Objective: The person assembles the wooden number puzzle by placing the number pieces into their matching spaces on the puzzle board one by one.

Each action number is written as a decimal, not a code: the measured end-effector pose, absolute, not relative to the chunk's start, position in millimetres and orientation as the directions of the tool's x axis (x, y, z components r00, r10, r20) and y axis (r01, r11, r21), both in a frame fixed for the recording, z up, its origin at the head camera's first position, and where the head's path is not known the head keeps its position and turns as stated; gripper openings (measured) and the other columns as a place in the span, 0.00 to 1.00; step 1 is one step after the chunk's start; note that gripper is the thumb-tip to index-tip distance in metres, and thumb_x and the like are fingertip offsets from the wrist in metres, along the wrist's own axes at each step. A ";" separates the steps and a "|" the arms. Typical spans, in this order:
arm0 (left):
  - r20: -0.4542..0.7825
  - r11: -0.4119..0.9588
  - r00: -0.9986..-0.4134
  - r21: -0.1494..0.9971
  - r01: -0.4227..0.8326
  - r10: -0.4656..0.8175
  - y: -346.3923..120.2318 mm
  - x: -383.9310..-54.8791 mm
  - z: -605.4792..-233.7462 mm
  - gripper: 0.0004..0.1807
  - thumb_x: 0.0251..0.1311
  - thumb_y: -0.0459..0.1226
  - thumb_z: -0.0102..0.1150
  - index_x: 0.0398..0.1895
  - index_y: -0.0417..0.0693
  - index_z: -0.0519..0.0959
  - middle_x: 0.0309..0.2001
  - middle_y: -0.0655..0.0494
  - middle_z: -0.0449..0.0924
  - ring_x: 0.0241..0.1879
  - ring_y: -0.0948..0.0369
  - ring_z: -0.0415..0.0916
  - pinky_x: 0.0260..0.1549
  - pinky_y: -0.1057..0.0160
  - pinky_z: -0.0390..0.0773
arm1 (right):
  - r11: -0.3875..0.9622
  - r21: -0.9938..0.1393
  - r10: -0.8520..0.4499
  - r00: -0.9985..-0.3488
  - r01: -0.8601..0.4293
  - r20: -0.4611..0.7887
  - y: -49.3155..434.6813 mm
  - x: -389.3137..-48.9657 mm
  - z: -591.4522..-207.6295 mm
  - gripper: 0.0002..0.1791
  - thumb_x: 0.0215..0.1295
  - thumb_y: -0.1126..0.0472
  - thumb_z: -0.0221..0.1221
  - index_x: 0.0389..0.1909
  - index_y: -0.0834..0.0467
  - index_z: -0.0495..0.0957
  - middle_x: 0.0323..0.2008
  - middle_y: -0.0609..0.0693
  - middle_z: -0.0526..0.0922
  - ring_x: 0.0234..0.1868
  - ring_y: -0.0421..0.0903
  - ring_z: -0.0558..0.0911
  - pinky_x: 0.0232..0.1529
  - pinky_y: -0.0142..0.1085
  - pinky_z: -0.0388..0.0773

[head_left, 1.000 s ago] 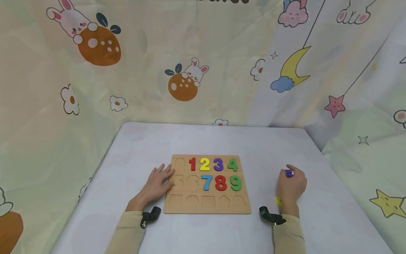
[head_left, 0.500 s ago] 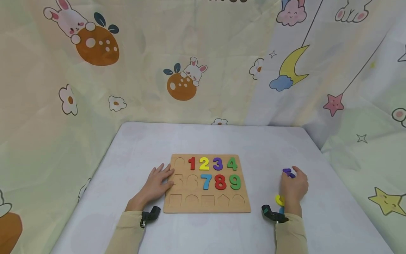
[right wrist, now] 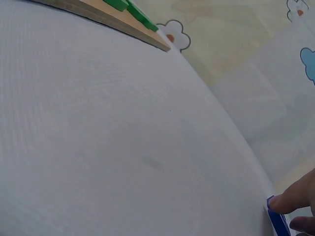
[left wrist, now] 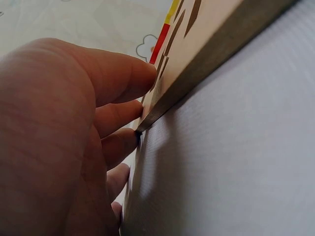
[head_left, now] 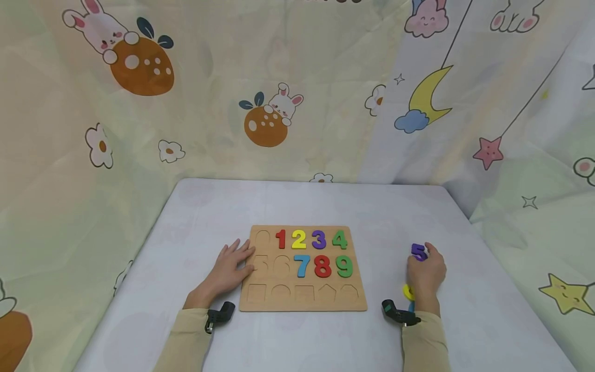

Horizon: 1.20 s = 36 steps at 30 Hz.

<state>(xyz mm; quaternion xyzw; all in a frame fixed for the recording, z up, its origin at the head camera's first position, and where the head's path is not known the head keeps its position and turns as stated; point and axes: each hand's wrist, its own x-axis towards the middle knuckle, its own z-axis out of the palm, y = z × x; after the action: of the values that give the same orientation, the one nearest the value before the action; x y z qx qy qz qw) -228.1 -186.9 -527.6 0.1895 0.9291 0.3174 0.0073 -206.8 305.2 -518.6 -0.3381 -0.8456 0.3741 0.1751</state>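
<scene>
My right hand [head_left: 426, 271] pinches a purple wooden number 5 [head_left: 419, 252] over the right side of the table, its face upward. Only the thumb [right wrist: 295, 194] and a fingertip show in the right wrist view, with the thumb against the edge of the 5 [right wrist: 278, 222]. My left hand [head_left: 226, 273] rests with spread fingers on the left edge of the wooden number board [head_left: 283, 283]. In the left wrist view the fingertips of the left hand [left wrist: 54, 128] touch the edge of the board [left wrist: 197, 73].
Numbers 1 to 4 and 7 to 9 sit in the board, the green 9 [head_left: 344, 266] among them; its other recesses are bare. A yellow piece [head_left: 408, 292] and a blue piece [head_left: 411, 307] lie beside my right wrist, partly hidden. Printed cloth [head_left: 209, 103] hangs behind the table.
The 5 has turned in my right fingers, from mostly covered to face up and readable. The right hand has shifted slightly, uncovering parts of the yellow and blue pieces. My left hand stays put.
</scene>
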 end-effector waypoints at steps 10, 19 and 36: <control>0.111 0.731 -0.927 0.583 0.353 0.359 -187.5 -228.2 -527.5 0.29 0.64 0.41 0.60 0.66 0.38 0.70 0.72 0.45 0.60 0.75 0.42 0.45 0.72 0.41 0.37 | 0.605 -0.708 0.584 -0.808 0.365 0.081 305.4 -204.4 -519.3 0.38 0.61 0.67 0.51 0.74 0.66 0.54 0.70 0.69 0.59 0.70 0.69 0.58 0.70 0.59 0.55; 0.109 0.731 -0.928 0.586 0.349 0.355 -186.6 -228.4 -528.0 0.29 0.64 0.41 0.60 0.66 0.38 0.70 0.73 0.45 0.59 0.75 0.43 0.44 0.72 0.41 0.37 | 0.583 -0.692 0.591 -0.806 0.426 0.001 309.1 -207.3 -521.2 0.34 0.66 0.64 0.51 0.74 0.60 0.58 0.70 0.68 0.61 0.69 0.70 0.60 0.68 0.61 0.58; 0.091 0.738 -0.931 0.585 0.337 0.353 -186.3 -229.0 -528.7 0.29 0.64 0.41 0.59 0.67 0.39 0.70 0.73 0.46 0.59 0.75 0.43 0.43 0.73 0.42 0.36 | 0.676 -0.651 0.403 -0.913 0.345 -0.065 329.0 -209.3 -516.6 0.41 0.66 0.59 0.54 0.77 0.57 0.48 0.71 0.71 0.57 0.68 0.72 0.59 0.67 0.65 0.56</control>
<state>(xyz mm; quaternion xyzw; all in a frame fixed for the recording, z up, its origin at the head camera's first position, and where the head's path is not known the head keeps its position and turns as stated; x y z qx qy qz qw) -229.0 -186.3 -528.7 0.1849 0.9321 0.3112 0.0127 -209.3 329.0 -516.6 -0.2044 -0.9144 0.3468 0.0419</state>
